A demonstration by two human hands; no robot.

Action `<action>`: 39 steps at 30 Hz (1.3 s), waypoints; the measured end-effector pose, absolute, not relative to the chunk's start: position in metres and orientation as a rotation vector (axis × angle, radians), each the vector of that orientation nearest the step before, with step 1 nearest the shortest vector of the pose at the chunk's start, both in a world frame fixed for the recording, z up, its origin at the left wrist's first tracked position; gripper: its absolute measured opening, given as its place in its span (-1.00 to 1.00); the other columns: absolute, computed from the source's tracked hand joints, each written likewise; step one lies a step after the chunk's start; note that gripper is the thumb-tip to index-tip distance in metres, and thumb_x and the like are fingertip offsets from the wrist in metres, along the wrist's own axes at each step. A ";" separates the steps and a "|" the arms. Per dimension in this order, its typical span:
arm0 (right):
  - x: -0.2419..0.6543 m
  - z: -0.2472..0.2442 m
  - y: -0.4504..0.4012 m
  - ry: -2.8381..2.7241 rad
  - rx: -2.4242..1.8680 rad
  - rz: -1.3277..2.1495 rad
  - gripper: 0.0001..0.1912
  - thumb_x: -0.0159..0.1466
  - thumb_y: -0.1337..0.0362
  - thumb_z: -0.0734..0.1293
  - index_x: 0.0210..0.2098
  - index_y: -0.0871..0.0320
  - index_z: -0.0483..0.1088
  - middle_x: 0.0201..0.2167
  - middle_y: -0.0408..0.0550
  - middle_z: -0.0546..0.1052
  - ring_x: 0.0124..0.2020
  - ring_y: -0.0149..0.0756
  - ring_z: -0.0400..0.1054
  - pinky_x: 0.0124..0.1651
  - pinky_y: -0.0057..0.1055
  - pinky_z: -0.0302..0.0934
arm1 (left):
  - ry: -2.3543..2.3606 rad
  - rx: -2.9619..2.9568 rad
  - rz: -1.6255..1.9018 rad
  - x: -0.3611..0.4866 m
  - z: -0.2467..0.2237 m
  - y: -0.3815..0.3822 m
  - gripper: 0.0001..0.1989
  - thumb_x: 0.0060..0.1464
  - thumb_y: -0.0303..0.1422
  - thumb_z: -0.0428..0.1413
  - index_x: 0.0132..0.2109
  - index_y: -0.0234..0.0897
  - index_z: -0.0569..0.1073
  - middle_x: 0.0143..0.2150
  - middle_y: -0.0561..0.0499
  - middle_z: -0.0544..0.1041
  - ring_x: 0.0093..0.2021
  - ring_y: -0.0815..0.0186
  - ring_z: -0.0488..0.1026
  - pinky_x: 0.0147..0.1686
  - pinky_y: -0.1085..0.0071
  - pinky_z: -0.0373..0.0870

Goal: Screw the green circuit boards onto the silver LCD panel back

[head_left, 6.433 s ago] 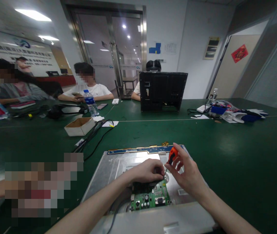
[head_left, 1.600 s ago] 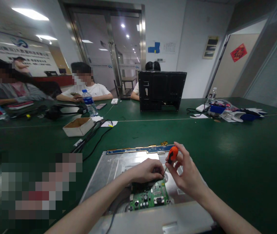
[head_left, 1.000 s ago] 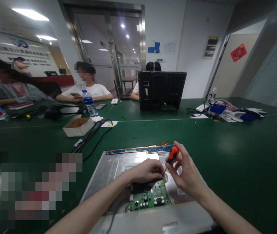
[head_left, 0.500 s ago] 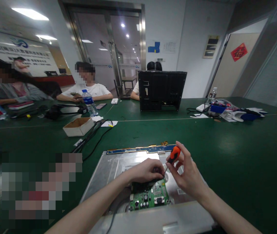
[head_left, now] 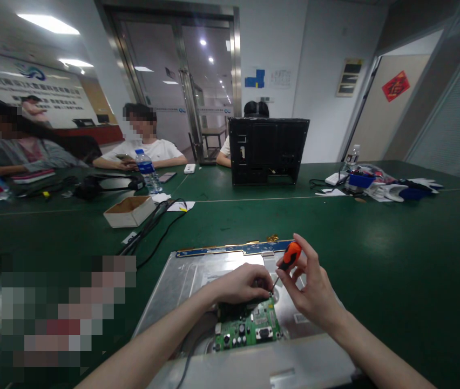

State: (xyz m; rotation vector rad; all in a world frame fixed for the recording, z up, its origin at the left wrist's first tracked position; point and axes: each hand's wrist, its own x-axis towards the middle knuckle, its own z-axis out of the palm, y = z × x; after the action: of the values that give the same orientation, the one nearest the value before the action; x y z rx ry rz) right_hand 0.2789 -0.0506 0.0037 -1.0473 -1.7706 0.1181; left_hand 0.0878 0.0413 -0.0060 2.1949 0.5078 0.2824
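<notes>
At the left, an open-topped box (head_left: 119, 219) and a run of black cables (head_left: 149, 222) lie on the green desk (head_left: 408, 270), beyond the metal panel (head_left: 173, 281), which leaves the near part to the work. The panel lies flat, probably because that gives the circuit board (head_left: 248, 327) on it a firm backing. The left hand (head_left: 246, 283) reaches across from the left and bends over the board's far edge, its grip narrow, fingers curled; I cannot tell whether it pinches something beneath. Set so close to the board's far right corner, it seems meant to steady the board or guide the tool's tip. The board sits on the panel, its row of connectors toward the wearer, partly covered by that hand. Just right of it, the right hand (head_left: 311, 289) has its grip closed around 1 orange-and-black screwdriver (head_left: 291, 255). The handle leans right and the shaft slants down to the corner beside the left fingertips; held by the fingers rather than the fist, it looks placed for fine turning, not force.
</notes>
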 end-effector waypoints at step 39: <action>0.309 0.013 -0.043 -1.719 -1.169 0.467 -0.30 0.32 0.25 0.29 0.38 0.12 -0.03 -0.44 -0.19 0.51 -0.57 -0.35 0.37 -0.49 -0.43 0.30 | 0.788 2.164 0.328 0.081 0.006 0.024 -0.80 0.25 -0.25 0.14 -0.15 -0.29 0.55 -0.26 -0.01 0.58 -0.26 0.23 0.48 -0.25 0.40 0.37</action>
State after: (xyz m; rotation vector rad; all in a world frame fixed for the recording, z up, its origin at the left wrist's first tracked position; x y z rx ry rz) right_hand 0.3090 -0.0428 0.0134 -1.1693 -1.7194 0.4675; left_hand 0.0815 0.0242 0.0062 2.1643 0.7877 0.3282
